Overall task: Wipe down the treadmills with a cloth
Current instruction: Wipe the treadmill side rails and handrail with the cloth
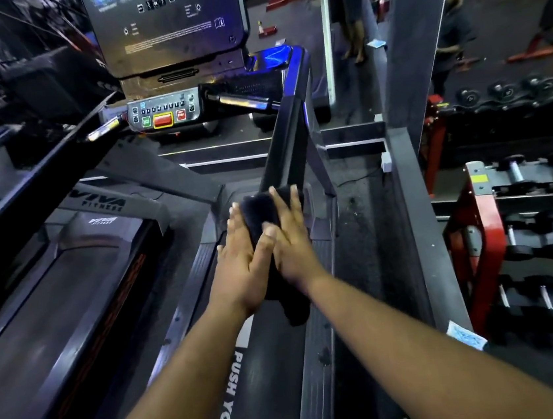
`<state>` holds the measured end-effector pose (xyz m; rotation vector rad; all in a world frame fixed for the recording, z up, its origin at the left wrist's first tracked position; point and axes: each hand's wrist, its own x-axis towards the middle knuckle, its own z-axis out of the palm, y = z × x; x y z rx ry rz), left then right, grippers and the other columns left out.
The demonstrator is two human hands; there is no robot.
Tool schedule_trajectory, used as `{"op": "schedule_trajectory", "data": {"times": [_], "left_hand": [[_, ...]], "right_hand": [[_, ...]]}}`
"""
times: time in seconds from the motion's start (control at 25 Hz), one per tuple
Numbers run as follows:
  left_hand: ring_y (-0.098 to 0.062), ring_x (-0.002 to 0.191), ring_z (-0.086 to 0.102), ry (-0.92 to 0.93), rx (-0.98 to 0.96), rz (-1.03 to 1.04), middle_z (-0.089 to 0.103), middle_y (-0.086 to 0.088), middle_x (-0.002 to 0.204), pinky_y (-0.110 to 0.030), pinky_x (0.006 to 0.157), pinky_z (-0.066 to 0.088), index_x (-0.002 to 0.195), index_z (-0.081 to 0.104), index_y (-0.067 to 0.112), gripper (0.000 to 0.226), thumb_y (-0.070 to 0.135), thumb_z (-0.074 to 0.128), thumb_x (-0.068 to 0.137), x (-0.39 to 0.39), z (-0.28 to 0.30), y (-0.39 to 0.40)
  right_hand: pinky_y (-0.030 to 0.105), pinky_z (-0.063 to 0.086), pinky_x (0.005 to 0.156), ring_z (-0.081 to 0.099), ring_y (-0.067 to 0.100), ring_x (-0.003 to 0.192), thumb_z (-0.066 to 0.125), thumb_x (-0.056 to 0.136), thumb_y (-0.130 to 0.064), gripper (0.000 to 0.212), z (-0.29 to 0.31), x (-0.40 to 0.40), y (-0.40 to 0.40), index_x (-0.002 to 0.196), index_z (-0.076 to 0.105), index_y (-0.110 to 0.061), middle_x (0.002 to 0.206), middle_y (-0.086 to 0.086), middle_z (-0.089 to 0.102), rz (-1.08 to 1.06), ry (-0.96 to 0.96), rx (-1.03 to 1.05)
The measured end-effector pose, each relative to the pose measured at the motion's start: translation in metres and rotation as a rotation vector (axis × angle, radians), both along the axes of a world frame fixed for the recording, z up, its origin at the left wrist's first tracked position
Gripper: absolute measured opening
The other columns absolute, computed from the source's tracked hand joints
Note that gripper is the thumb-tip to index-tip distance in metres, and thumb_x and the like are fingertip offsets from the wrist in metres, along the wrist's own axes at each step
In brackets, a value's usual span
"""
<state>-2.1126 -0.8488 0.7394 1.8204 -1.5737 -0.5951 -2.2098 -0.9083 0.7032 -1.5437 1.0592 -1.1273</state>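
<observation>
A dark cloth [261, 211] is sandwiched between both hands at the low end of the right handrail [288, 132] of the near treadmill [196, 308]. The left hand [244, 257] is laid flat on the cloth's left side, fingers straight and together, thumb crossing over the top. The right hand [289, 239] is laid flat on the right side, fingers straight, pointing far. Nothing is pinched; the cloth is pressed, not clenched. A loose tail of cloth is seen hanging below the wrists, over the belt.

Handling, as judged: the cloth is soft, limp and light, folds easily, likely to bunch or slide off under flat palms if pressure is eased. It is best taken by wrapping it round the rail and gripping through it, or bunched in one palm with the tail tucked. No breakage risk. The rail is rigid, fixed, smooth and sloped up to the far console [164, 112]; wiping strokes can be run along its length. Buttons on the console are to be wiped lightly, since a press might be triggered.

A second treadmill [68, 267] is seen to the left. A dumbbell rack [478, 238] stands on the right. Whether the cloth is wet cannot be told.
</observation>
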Motion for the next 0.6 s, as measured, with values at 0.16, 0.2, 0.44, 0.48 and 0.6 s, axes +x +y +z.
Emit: {"op": "schedule_trajectory", "data": {"times": [0.16, 0.2, 0.44, 0.48, 0.6], "left_hand": [[0.005, 0.147, -0.014, -0.167, 0.057, -0.013, -0.012, 0.015, 0.164, -0.031, 0.120, -0.006, 0.157, -0.008, 0.032, 0.091, 0.078, 0.017, 0.083, -0.002, 0.001, -0.002], [0.006, 0.147, -0.015, -0.179, 0.063, -0.005, -0.015, 0.016, 0.163, -0.031, 0.120, -0.006, 0.157, -0.010, 0.032, 0.091, 0.078, 0.017, 0.083, -0.003, 0.001, -0.002], [0.000, 0.149, -0.015, -0.339, 0.177, -0.039, -0.026, 0.009, 0.162, -0.037, 0.120, -0.010, 0.154, -0.020, 0.032, 0.099, 0.083, 0.017, 0.078, -0.005, 0.014, -0.012], [-0.001, 0.149, -0.016, -0.397, 0.204, -0.048, -0.028, 0.009, 0.161, -0.039, 0.121, -0.011, 0.154, -0.022, 0.030, 0.099, 0.083, 0.014, 0.078, -0.005, 0.015, -0.019], [-0.003, 0.149, -0.016, -0.417, 0.256, -0.039, -0.023, 0.008, 0.163, -0.047, 0.124, -0.007, 0.154, -0.022, 0.028, 0.101, 0.086, 0.008, 0.076, -0.008, 0.021, -0.051]], "right_hand": [[0.048, 0.004, 0.120, -0.002, 0.022, 0.154, 0.046, 0.099, -0.031, 0.056, 0.030, -0.001, -0.102, 0.154, 0.032, -0.033, 0.167, -0.006, -0.007, -0.052, 0.234, 0.073], [0.053, 0.006, 0.119, -0.003, 0.023, 0.154, 0.046, 0.098, -0.033, 0.055, 0.034, 0.001, -0.104, 0.152, 0.034, -0.033, 0.167, -0.008, -0.006, -0.062, 0.283, 0.058], [0.045, -0.002, 0.120, -0.014, 0.017, 0.152, 0.049, 0.092, -0.035, 0.054, -0.006, -0.004, -0.034, 0.146, 0.044, -0.035, 0.166, -0.013, -0.001, 0.087, 0.117, -0.165], [0.044, -0.001, 0.121, -0.012, 0.021, 0.152, 0.050, 0.093, -0.033, 0.054, -0.002, -0.005, -0.058, 0.147, 0.044, -0.034, 0.167, -0.010, 0.000, 0.077, 0.135, -0.151], [0.043, 0.001, 0.124, -0.006, 0.031, 0.153, 0.052, 0.099, -0.026, 0.053, 0.018, -0.002, -0.140, 0.150, 0.040, -0.027, 0.167, 0.000, 0.001, 0.031, 0.166, -0.036]]}}
